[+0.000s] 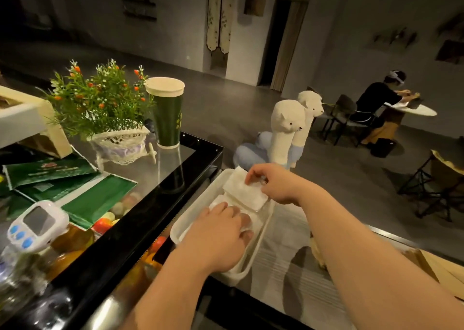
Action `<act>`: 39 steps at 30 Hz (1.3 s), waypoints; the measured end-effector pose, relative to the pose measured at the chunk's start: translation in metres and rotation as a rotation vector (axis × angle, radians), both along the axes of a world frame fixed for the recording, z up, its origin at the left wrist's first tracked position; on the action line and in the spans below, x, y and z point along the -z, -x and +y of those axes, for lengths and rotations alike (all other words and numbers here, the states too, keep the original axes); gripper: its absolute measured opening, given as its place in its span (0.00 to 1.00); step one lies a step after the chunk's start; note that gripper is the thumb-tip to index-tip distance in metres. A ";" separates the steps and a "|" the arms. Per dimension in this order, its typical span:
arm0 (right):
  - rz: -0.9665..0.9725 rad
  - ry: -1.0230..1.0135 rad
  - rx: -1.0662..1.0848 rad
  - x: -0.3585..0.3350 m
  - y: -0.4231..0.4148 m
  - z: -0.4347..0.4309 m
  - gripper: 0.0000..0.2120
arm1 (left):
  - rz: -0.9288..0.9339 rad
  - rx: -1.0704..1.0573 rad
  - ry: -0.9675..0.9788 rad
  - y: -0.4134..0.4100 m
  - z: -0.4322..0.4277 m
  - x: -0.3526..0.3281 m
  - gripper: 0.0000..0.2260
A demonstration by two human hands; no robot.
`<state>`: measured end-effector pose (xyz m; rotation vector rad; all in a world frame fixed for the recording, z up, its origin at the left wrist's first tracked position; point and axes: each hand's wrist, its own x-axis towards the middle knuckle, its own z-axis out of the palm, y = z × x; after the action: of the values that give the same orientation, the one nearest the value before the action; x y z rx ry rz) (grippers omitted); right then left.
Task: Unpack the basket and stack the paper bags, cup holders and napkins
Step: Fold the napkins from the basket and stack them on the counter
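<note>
A white basket (253, 254) stands on the low counter beside a black glass display case. It holds white napkins. My right hand (272, 183) pinches a stack of napkins (244, 190) at the basket's far end, lifted slightly over the rim. My left hand (221, 231) reaches into the near part of the basket, fingers curled down onto more napkins (244, 225) there. Green paper bags (67, 186) lie flat on the glass top to the left.
On the glass case stand a green cup with a white lid (167, 111), a white basket of artificial flowers (110, 118) and a white timer (37, 225). Brown paper (442, 269) lies at right. A person sits at a far table (416, 108).
</note>
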<state>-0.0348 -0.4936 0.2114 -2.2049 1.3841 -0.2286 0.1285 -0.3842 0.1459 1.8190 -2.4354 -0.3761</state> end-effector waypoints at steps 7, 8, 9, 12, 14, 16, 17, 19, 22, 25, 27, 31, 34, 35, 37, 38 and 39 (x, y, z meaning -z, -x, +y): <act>0.126 0.262 -0.072 0.014 -0.007 0.012 0.24 | 0.019 -0.012 0.000 0.001 0.002 0.002 0.21; -0.012 0.235 -0.017 0.009 -0.004 0.013 0.24 | 0.021 -0.013 -0.006 0.001 0.002 0.002 0.22; -0.122 0.185 0.013 0.004 -0.001 0.012 0.24 | 0.023 -0.016 -0.011 0.001 0.003 0.001 0.22; -0.112 0.018 -0.057 -0.005 0.001 0.011 0.22 | 0.026 -0.014 -0.012 0.001 0.002 0.000 0.22; 0.104 0.022 -0.099 0.002 -0.003 0.010 0.23 | 0.034 -0.016 -0.002 0.001 0.002 0.002 0.23; 0.297 0.147 -0.124 0.014 -0.009 0.008 0.22 | 0.044 -0.025 0.003 0.001 0.001 0.003 0.23; 0.367 0.216 -0.139 0.020 -0.012 0.007 0.21 | 0.053 -0.026 0.000 0.000 0.001 0.003 0.23; 0.438 0.340 -0.149 0.030 -0.014 0.008 0.15 | 0.070 -0.023 -0.007 0.000 0.001 0.003 0.23; 0.446 0.686 -0.165 0.035 -0.007 0.012 0.16 | 0.060 -0.019 0.003 0.000 0.002 0.003 0.22; 0.305 0.715 -0.107 0.030 -0.006 0.016 0.19 | 0.040 -0.021 0.018 0.002 0.003 0.002 0.21; 0.291 0.497 -0.114 0.029 -0.012 0.018 0.19 | 0.037 -0.023 0.028 0.002 0.002 0.003 0.21; 0.445 0.266 -0.159 0.029 -0.028 0.012 0.24 | 0.071 -0.038 0.048 0.002 0.000 0.004 0.19; 0.456 0.219 -0.133 0.022 -0.032 0.008 0.27 | 0.110 -0.044 0.058 0.001 -0.001 0.004 0.19; 0.434 0.228 -0.115 0.018 -0.030 0.011 0.27 | 0.137 -0.055 0.068 0.001 -0.001 0.003 0.19; 0.325 0.285 -0.030 0.008 -0.020 0.023 0.26 | 0.209 -0.095 0.106 0.000 0.000 -0.001 0.19; 0.247 0.321 0.032 0.004 -0.012 0.034 0.24 | 0.265 -0.118 0.156 0.000 0.001 -0.004 0.18; 0.149 0.359 0.096 0.000 -0.003 0.048 0.21 | 0.340 -0.137 0.236 -0.002 0.003 -0.006 0.16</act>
<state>-0.0316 -0.4452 0.2115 -2.4891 1.6381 -0.3797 0.1302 -0.3810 0.1519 1.6556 -2.0231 -0.3384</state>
